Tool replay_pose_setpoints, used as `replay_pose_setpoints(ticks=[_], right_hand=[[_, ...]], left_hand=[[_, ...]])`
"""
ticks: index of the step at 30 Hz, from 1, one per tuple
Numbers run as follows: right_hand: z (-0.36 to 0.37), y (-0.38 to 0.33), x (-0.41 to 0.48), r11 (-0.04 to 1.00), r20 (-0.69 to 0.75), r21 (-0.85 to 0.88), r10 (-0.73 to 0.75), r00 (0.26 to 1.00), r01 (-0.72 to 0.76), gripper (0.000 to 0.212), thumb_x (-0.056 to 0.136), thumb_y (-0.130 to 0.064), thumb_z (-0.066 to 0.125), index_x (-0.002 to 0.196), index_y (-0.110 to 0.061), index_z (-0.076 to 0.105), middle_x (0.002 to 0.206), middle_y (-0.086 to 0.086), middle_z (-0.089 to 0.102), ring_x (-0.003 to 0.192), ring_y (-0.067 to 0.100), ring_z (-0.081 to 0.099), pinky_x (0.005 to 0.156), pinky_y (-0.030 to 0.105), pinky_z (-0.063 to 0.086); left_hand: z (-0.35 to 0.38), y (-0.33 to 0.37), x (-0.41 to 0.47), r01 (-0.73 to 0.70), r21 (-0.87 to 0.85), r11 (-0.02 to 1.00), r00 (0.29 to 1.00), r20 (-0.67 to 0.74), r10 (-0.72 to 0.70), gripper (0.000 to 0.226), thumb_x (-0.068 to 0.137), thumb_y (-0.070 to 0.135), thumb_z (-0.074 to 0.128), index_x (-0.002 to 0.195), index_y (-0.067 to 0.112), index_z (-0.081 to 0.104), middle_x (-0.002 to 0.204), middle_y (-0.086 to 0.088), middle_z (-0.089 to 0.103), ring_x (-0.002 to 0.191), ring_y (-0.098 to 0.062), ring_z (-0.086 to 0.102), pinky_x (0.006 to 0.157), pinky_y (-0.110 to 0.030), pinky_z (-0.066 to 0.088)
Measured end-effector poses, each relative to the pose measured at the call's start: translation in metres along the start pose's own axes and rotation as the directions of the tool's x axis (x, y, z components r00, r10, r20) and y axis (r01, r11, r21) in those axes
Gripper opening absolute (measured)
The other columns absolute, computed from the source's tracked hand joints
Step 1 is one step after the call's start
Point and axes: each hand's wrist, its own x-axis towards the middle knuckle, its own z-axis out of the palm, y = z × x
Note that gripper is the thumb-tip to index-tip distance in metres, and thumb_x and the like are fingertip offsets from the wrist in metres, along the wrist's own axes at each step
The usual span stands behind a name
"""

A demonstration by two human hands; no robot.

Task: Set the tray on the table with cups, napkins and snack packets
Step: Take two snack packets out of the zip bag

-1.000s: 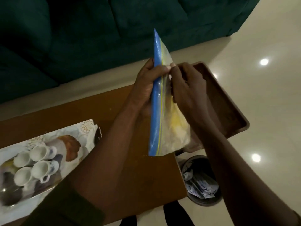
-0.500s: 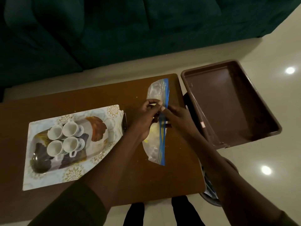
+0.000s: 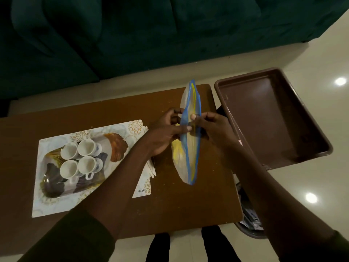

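I hold a clear zip bag (image 3: 189, 148) with a blue seal strip and yellow snacks inside, over the right part of the brown table (image 3: 170, 205). My left hand (image 3: 166, 133) pinches one lip of the bag mouth and my right hand (image 3: 213, 127) pinches the other, so the mouth gapes slightly. At the left, a patterned tray (image 3: 56, 182) holds several white cups (image 3: 83, 157). The tray rests on a floral placemat (image 3: 136, 129). White napkin edges (image 3: 152, 170) peek out beside my left forearm.
An empty brown plastic tray (image 3: 273, 118) sits off the table's right end. A waste bin (image 3: 249, 224) with wrappers stands below it, partly hidden by my right arm. A dark green sofa (image 3: 132, 35) fills the background, and glossy floor tiles surround the table.
The bag has come down from near my face to just above the table. Its seal, pinched shut before, is now pulled apart between my hands.
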Motion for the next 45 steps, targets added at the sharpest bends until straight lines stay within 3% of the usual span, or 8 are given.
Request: replay_pose_setpoints(ticks=[6,12,14,17,25,32,38,45], right_hand=[[-0.03,-0.025,-0.002,0.949,-0.439,-0.293,-0.24,0.866,0.115,0.014,0.076,-0.019,0.069,0.089,-0.018,0.067,0.086,0.013,0.07,0.08,0.03,0.069,0.075,0.048,0.058],[-0.005,-0.057,-0.027,0.771,-0.249,-0.55,-0.52,0.817,0.322,0.022,0.078,-0.014,0.07,0.089,-0.022,0.052,0.069,-0.011,0.052,0.062,0.003,0.053,0.06,0.02,0.048],[0.01,-0.059,-0.031,0.761,-0.137,-0.559,-0.474,0.87,0.327,0.011,0.08,-0.018,0.065,0.078,-0.022,0.055,0.068,-0.008,0.06,0.062,0.003,0.058,0.056,0.013,0.046],[0.014,-0.043,-0.025,0.791,-0.05,-0.599,-0.196,0.979,0.128,0.015,0.081,-0.021,0.064,0.076,-0.006,0.064,0.077,0.014,0.071,0.071,0.022,0.067,0.068,0.037,0.054],[-0.012,0.035,0.033,0.711,-0.253,-0.619,0.221,0.942,-0.333,0.079,0.08,-0.047,0.07,0.138,-0.004,0.04,0.129,0.013,0.055,0.119,0.028,0.053,0.086,0.034,0.043],[-0.008,0.062,0.058,0.624,-0.267,-0.74,0.073,0.961,-0.253,0.044,0.079,-0.046,0.062,0.109,-0.015,0.06,0.103,0.009,0.065,0.099,0.03,0.063,0.079,0.038,0.051],[-0.007,0.054,0.055,0.549,-0.191,-0.804,0.121,0.974,-0.226,0.034,0.083,-0.039,0.064,0.06,-0.016,0.053,0.058,0.0,0.052,0.068,0.023,0.056,0.052,0.025,0.032],[-0.011,-0.011,0.033,0.432,-0.003,-0.902,0.004,1.0,-0.005,0.028,0.084,-0.019,0.063,0.107,-0.002,0.062,0.089,0.004,0.055,0.089,0.024,0.059,0.058,0.024,0.038]], left_hand=[[-0.017,0.02,-0.005,-0.064,-0.218,0.974,0.994,-0.103,0.043,0.035,0.085,-0.011,0.045,0.109,0.015,0.049,0.102,-0.005,0.061,0.088,-0.021,0.059,0.075,-0.033,0.05],[0.014,0.019,-0.008,-0.029,-0.201,0.979,1.0,0.002,0.03,0.042,0.075,-0.012,0.046,0.113,0.006,0.044,0.101,-0.012,0.058,0.088,-0.029,0.052,0.075,-0.035,0.043],[0.026,0.013,-0.007,-0.045,-0.168,0.985,0.998,0.03,0.051,0.052,0.069,-0.001,0.049,0.12,0.0,0.045,0.106,-0.017,0.055,0.09,-0.031,0.047,0.074,-0.035,0.043],[0.033,0.012,-0.003,-0.064,-0.197,0.978,0.998,0.003,0.066,0.039,0.069,0.002,0.051,0.107,0.012,0.054,0.093,-0.007,0.066,0.08,-0.023,0.057,0.064,-0.025,0.052],[0.029,0.008,0.001,0.01,-0.181,0.983,1.0,0.021,-0.006,0.045,0.062,-0.003,0.051,0.101,0.021,0.053,0.095,-0.006,0.06,0.08,-0.019,0.053,0.064,-0.031,0.042],[0.027,0.004,-0.004,0.037,-0.18,0.983,0.997,0.07,-0.025,0.043,0.065,-0.002,0.053,0.101,0.021,0.053,0.096,-0.008,0.059,0.08,-0.021,0.052,0.067,-0.034,0.039],[0.015,0.001,-0.005,0.019,-0.122,0.992,1.0,-0.004,-0.02,0.036,0.07,0.002,0.06,0.097,0.025,0.054,0.087,-0.001,0.061,0.066,-0.013,0.052,0.044,-0.018,0.04],[0.013,-0.011,0.0,-0.035,-0.141,0.989,0.991,-0.131,0.016,0.035,0.086,-0.008,0.051,0.096,0.026,0.054,0.069,0.014,0.071,0.061,-0.007,0.058,0.047,-0.016,0.044]])
